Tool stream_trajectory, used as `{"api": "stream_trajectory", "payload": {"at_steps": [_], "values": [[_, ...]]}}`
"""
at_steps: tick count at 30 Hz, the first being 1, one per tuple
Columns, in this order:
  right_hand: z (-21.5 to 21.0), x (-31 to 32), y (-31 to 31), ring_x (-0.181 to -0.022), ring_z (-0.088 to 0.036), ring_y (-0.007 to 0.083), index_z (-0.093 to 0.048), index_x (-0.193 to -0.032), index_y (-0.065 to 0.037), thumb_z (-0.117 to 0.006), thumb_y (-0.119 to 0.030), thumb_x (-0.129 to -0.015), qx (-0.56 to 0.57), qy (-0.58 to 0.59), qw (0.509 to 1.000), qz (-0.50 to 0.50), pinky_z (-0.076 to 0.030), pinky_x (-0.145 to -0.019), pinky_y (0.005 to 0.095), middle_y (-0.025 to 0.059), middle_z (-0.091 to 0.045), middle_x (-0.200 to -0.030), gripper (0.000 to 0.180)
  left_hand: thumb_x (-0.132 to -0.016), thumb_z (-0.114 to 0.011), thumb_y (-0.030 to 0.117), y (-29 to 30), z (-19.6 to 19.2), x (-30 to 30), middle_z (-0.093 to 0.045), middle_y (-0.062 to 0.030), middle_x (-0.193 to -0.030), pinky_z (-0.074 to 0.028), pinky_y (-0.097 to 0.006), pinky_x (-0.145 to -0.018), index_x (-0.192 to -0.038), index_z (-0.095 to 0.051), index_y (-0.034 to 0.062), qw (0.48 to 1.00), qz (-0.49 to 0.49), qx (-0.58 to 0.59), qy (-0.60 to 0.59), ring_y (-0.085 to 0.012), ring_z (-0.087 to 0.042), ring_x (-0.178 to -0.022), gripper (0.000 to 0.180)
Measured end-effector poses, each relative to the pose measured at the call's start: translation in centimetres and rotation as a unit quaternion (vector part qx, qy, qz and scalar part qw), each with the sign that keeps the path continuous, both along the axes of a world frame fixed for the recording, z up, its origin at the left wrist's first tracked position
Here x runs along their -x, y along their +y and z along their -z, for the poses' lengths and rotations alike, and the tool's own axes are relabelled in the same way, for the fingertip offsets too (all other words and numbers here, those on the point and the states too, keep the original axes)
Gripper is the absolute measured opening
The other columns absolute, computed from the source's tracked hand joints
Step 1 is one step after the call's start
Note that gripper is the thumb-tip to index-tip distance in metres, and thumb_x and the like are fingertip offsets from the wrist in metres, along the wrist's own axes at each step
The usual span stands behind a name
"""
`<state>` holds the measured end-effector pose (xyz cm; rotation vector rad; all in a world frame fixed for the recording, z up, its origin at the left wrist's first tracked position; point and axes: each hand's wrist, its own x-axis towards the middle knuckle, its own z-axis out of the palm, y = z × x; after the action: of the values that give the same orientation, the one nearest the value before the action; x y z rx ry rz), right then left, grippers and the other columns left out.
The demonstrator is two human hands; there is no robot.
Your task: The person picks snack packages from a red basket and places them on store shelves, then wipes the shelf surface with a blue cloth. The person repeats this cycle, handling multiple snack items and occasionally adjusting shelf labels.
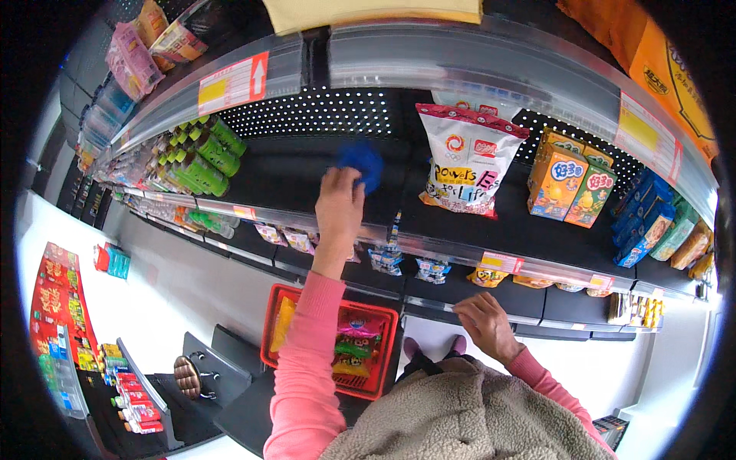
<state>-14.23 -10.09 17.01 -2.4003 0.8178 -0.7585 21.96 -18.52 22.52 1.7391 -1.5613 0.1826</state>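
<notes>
My left hand (pixel 340 205) reaches over the upper black shelf (pixel 295 165), its fingers closed on a blurred, rounded blue thing (pixel 362 165); whether it is a cloth or a sponge I cannot tell. That blue thing is at the shelf surface, between green-capped bottles (pixel 203 157) on the left and a white and red snack bag (pixel 470 162) on the right. Loosely curled, my right hand (pixel 488 326) hangs in front of the lower shelf edge, with the thumb apart from the fingers and nothing visible in it.
Orange and green boxes (pixel 570 180) and blue packs (pixel 646 215) stand farther right. Small snack packets (pixel 386 261) line the lower shelf. A red basket (pixel 393 341) with colourful packets is below my left forearm. A brown padded stool (pixel 186 377) stands lower left.
</notes>
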Motion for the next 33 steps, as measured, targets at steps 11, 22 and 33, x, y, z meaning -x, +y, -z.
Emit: {"api": "stream_trajectory", "payload": {"at_steps": [11, 22, 33], "values": [[1.7, 0.8, 0.6, -0.09, -0.064, 0.0314, -0.069, -0.102, -0.005, -0.07, -0.001, -0.088, -0.031, 0.014, 0.999, 0.034, -0.054, -0.081, 0.0435, 0.0116, -0.069, -0.097, 0.014, -0.104, -0.057, 0.021, -2.2, 4.2, -0.5, -0.058, -0.0114, -0.15, -0.041, -0.052, -0.114, -0.14, -0.065, 0.0207, 0.961, 0.091, -0.227, -0.126, -0.037, -0.055, -0.135, 0.036], [1.9, -1.8, 0.5, -0.091, -0.064, 0.0309, -0.07, -0.103, -0.004, -0.07, -0.002, -0.09, -0.048, 0.049, 0.998, 0.014, -0.053, -0.079, 0.0426, 0.0118, -0.071, -0.1, 0.012, -0.101, -0.062, 0.023, -10.8, 4.6, -3.2, -0.055, -0.0132, -0.152, -0.044, -0.053, -0.111, -0.144, -0.061, 0.0215, 0.96, 0.08, -0.185, -0.194, -0.0358, -0.052, -0.14, 0.043], [2.3, -0.5, 1.1, -0.089, -0.064, 0.0352, -0.069, -0.094, -0.002, -0.069, -0.001, -0.088, -0.045, 0.088, 0.991, 0.091, -0.051, -0.081, 0.0466, 0.0138, -0.069, -0.094, 0.006, -0.094, -0.064, 0.02, -13.3, 6.8, -18.3, -0.06, -0.0188, -0.141, -0.049, -0.051, -0.105, -0.138, -0.063, 0.0145, 0.975, -0.02, -0.164, -0.151, -0.038, -0.058, -0.129, 0.045]]}}
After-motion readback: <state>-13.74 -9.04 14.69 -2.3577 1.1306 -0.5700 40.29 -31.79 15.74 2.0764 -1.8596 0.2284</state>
